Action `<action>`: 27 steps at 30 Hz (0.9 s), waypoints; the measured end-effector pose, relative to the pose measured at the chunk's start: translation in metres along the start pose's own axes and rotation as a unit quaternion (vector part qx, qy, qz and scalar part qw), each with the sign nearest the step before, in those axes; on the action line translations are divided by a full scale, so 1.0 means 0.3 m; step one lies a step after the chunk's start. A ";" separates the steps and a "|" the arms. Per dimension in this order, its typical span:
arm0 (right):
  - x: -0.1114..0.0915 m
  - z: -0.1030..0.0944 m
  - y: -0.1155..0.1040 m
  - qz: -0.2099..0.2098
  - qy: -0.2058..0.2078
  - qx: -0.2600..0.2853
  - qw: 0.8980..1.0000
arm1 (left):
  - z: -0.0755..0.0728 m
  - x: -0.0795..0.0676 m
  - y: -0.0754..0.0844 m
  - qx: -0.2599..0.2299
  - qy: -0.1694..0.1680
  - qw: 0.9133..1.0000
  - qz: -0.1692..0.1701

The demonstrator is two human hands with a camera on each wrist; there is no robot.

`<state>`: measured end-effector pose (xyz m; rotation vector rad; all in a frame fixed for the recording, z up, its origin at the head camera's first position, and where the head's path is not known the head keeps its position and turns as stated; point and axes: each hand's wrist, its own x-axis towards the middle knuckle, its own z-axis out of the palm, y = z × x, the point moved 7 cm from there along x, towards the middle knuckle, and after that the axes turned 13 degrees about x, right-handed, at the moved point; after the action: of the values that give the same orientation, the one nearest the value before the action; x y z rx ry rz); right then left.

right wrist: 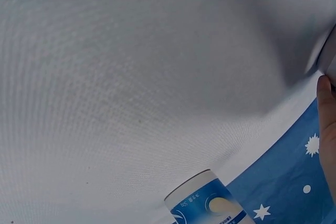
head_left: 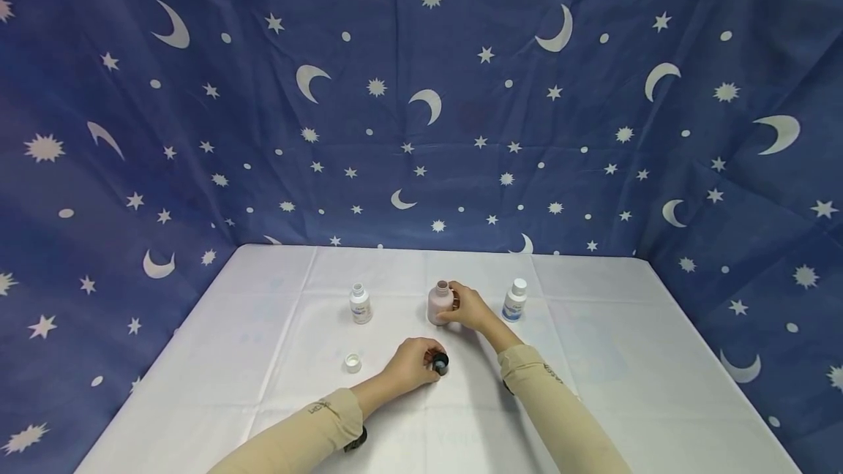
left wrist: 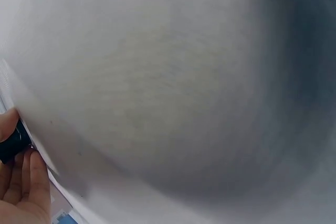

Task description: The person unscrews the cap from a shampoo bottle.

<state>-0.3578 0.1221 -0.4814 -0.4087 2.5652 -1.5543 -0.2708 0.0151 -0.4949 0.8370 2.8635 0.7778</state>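
Note:
My left hand [head_left: 410, 366] pinches a black bottle cap [head_left: 440, 363] between thumb and fingers, its hollow side showing, low over the white tabletop. The same black cap [left wrist: 14, 143] shows at the left edge of the left wrist view. Just beyond it, my right hand [head_left: 469, 309] grips a pale pink bottle [head_left: 440, 303] from its right side. That bottle is upright and its mouth is uncovered. In the right wrist view only part of the right hand [right wrist: 328, 129] appears, at the right edge.
An uncapped white bottle [head_left: 360, 304] stands left of the pink one. A white cap [head_left: 353, 363] lies nearer me, hollow side up. At the right stands a capped white bottle with a blue label [head_left: 514, 301]. A blue star-and-moon curtain [head_left: 421, 130] surrounds the table [head_left: 296, 371].

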 end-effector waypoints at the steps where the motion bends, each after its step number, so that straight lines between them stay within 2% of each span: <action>1: 0.000 0.001 -0.001 -0.001 0.001 -0.001 1.000 | 0.001 0.000 -0.001 -0.003 -0.002 1.000 0.000; 8: 0.005 0.012 0.012 0.009 0.006 0.011 1.000 | -0.008 -0.001 -0.005 -0.002 -0.006 1.000 0.003; 19: -0.005 0.010 0.017 0.027 -0.009 -0.013 1.000 | 0.001 -0.008 -0.009 0.002 -0.018 1.000 0.009; 27: -0.014 -0.011 0.031 0.022 -0.007 0.017 1.000 | 0.005 -0.007 -0.007 -0.019 -0.017 1.000 0.007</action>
<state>-0.3561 0.1303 -0.4883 -0.3556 2.5163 -1.5722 -0.2698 0.0133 -0.4973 0.8596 2.8064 0.8084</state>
